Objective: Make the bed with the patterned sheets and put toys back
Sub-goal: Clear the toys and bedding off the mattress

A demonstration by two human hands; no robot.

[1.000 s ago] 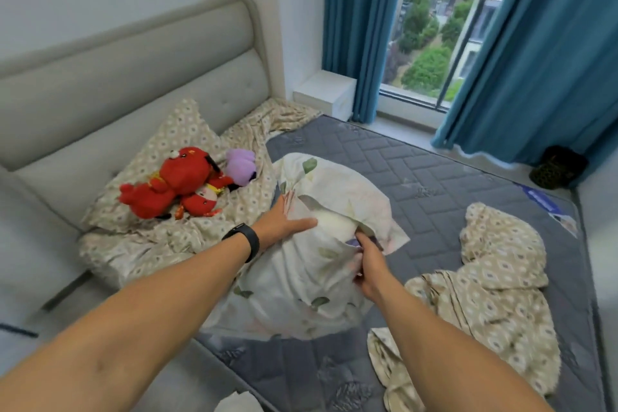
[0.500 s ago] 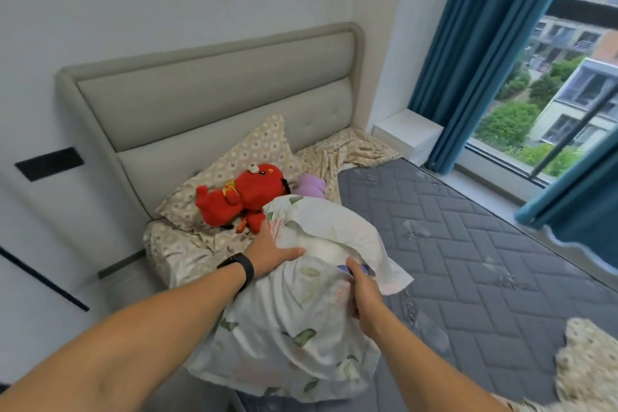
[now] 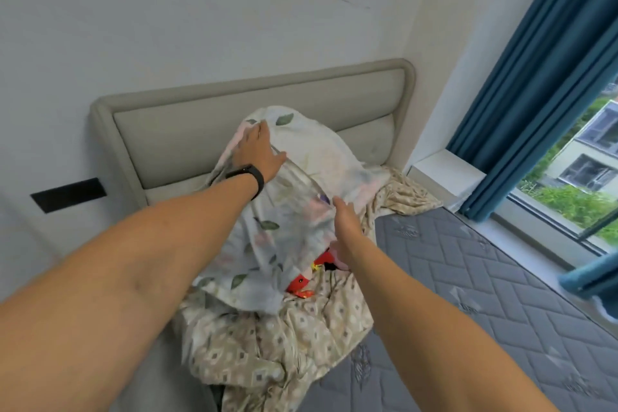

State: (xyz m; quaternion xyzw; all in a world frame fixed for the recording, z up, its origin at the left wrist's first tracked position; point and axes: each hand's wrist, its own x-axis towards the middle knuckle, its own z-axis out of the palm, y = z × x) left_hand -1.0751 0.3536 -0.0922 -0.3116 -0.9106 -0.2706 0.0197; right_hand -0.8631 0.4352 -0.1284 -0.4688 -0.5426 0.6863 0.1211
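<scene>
Your left hand [image 3: 257,152] lies flat against the top of the leaf-print pillow [image 3: 294,184], fingers straight and spread, pressing it toward the grey headboard [image 3: 187,120]; nothing is pinched there. Your right hand [image 3: 346,222] reaches in at the pillow's near right edge, fingers extended and loose. It looks open, though whether the fingertips touch the fabric I cannot tell through the blur.

The pillow stands propped at the far left of the bed, leaning on the headboard, and that upright lean looks like the reason for the flat palm: you steady it so that it doesn't topple. It is pale, printed with green leaves and faint pink blooms, its case slack and wrinkled at the lower edge.

Beneath it peeks the red plush toy [image 3: 302,281], mostly covered, lying on the beige patterned sheet [image 3: 267,344] that is bunched in a heap at the near left. Right of that, the quilted grey mattress [image 3: 468,294] lies bare, so my read is that the sheet-spreading is barely started and the toy will need freeing first.
</scene>
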